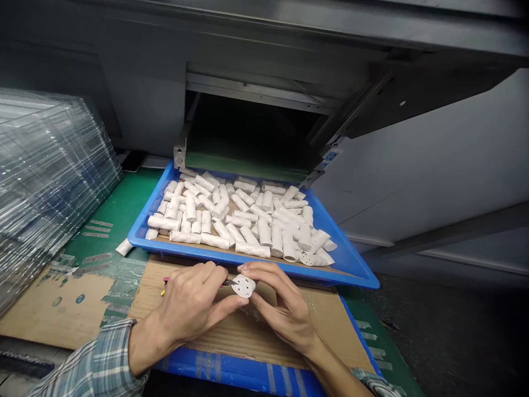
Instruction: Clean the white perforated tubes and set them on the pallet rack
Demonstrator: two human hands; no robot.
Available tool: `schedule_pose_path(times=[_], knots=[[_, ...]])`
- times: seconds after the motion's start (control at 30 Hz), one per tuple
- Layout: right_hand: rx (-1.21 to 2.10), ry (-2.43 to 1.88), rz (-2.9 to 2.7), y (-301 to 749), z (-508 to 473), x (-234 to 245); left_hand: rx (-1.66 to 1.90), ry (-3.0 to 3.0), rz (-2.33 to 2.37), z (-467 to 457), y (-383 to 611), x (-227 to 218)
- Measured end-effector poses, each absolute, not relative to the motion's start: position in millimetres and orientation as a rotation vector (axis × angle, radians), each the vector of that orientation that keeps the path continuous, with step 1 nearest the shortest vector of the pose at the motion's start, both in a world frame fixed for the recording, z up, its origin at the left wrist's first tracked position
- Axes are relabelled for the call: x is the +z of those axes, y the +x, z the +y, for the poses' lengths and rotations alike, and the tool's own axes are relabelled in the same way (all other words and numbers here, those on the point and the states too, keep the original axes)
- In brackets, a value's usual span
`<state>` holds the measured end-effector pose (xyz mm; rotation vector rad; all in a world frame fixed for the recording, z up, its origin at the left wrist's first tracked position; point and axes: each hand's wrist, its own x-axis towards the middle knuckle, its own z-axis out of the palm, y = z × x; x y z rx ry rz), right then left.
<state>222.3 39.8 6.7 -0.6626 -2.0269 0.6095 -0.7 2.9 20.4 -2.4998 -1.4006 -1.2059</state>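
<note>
The right hand [285,314] closes narrowly on a white perforated cylinder [243,285], its holed end face tilted up, while the left hand [185,302] pinches a pink-handled tool [165,280] lying left to right, its dark tip just touching that cylinder's near-left edge.

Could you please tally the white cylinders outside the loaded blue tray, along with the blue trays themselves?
White cylinder in the left hand: 1
White cylinder on the green mat: 1
Blue tray holding cylinders: 1
Blue tray under the cardboard, rim showing: 1
Total: 4
</note>
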Motion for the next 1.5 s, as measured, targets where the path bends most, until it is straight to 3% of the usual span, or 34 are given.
schedule_pose_path(times=[1.5], knots=[[0.288, -0.604, -1.943, 213.2, 37.2, -6.3, -1.184, -2.619, -1.332, 0.6, 1.2, 15.6]])
